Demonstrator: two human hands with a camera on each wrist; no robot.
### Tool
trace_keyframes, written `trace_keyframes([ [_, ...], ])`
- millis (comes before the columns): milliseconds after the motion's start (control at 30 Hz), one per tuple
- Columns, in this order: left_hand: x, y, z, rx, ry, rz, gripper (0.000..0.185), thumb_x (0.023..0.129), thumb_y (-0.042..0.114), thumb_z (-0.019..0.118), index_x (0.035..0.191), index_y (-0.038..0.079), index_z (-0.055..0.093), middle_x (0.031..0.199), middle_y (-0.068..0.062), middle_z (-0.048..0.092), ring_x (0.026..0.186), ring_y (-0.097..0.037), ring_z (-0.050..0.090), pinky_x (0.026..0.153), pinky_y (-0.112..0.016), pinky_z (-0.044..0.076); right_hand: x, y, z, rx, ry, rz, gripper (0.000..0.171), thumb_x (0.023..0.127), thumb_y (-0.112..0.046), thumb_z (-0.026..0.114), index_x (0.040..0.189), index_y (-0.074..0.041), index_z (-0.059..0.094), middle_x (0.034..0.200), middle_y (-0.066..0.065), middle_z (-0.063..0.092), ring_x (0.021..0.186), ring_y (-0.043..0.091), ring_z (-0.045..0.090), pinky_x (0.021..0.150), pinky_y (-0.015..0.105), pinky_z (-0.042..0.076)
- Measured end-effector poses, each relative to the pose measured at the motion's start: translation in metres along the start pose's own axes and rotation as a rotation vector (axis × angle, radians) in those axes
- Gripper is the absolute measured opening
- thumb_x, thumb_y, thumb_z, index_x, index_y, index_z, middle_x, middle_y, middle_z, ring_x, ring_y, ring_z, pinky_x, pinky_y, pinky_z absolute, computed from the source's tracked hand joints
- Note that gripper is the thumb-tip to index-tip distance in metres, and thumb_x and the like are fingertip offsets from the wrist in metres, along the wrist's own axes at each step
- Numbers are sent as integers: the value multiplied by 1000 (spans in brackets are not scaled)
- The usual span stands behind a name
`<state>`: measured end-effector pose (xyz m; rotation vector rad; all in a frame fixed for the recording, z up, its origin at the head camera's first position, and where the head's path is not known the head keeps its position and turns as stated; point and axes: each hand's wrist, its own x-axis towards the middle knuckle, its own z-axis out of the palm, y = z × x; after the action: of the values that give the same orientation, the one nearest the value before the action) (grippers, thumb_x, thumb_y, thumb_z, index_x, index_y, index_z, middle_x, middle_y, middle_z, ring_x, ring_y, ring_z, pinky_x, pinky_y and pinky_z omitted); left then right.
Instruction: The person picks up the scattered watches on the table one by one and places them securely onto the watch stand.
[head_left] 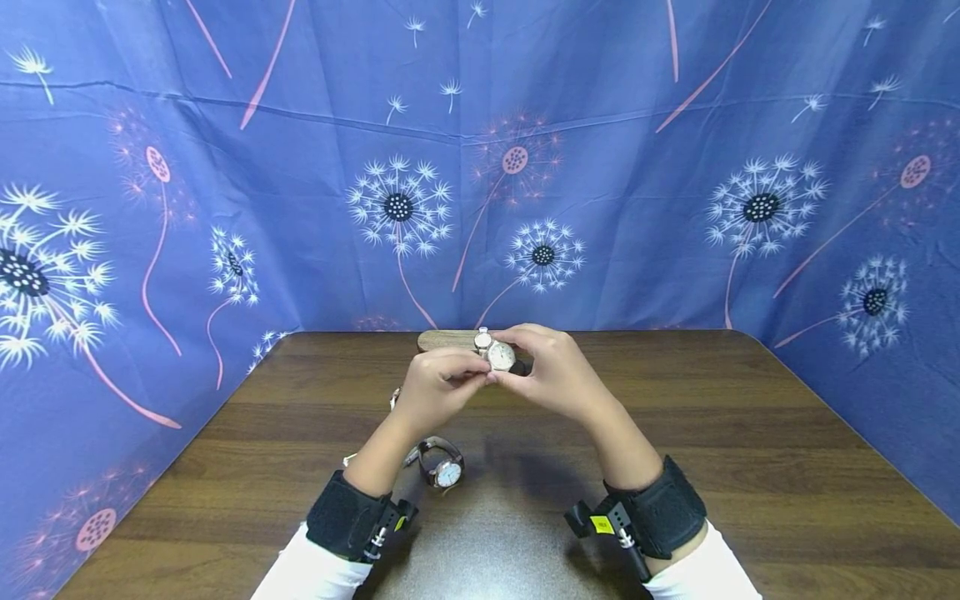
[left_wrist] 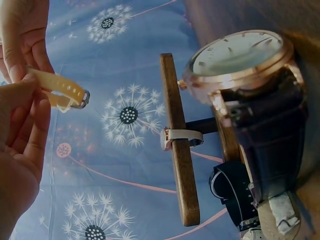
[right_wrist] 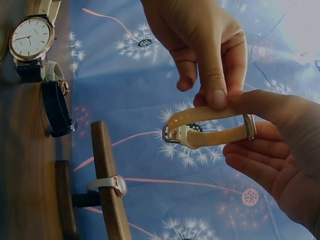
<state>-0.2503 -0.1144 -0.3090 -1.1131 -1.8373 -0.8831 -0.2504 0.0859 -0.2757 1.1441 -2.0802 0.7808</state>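
Note:
Above the table, both hands hold a wristwatch (head_left: 500,356) with a pale round dial. Its cream strap (right_wrist: 210,138) hangs as a loop with a metal buckle, seen best in the right wrist view. My left hand (head_left: 441,383) pinches the strap between thumb and fingers. The right hand (head_left: 553,367) grips the watch from the other side, its thumb close to the left thumb. Just behind it, a small white-strapped watch (left_wrist: 182,134) sits around the bar of a wooden watch stand (left_wrist: 176,160).
A watch with a dark strap and rose-gold case (head_left: 447,473) stands on the wooden table (head_left: 750,442) near the left forearm. Another dark-strapped watch (right_wrist: 56,107) lies farther along. Part of a watch (head_left: 395,398) shows beside the left hand. A blue patterned cloth (head_left: 630,183) hangs behind.

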Motion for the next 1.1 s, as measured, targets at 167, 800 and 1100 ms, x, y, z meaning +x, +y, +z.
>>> trace_keyframes([
  [167,-1,1,-7,-60,-89,-122,16,75,6,84,89,2,75,83,-7,72,73,-16,66,63,-21,56,-2,4,-2,-20,-12,24,42,72,-15,87,107,0,71,99,8,71,83,17,65,74,32,55],
  [800,5,-69,-75,135,-332,-489,24,76,10,84,98,3,74,82,-4,70,72,-15,67,69,-30,57,-16,66,-20,-13,-174,216,39,74,-11,84,108,3,69,97,10,70,82,19,67,75,37,56],
  [1100,16,-105,-71,134,-555,-720,33,85,15,77,112,-4,70,98,-13,72,91,-24,68,82,-38,56,-15,100,-47,-74,-272,319,41,76,-8,82,111,7,67,94,11,70,81,20,67,72,37,55],
])
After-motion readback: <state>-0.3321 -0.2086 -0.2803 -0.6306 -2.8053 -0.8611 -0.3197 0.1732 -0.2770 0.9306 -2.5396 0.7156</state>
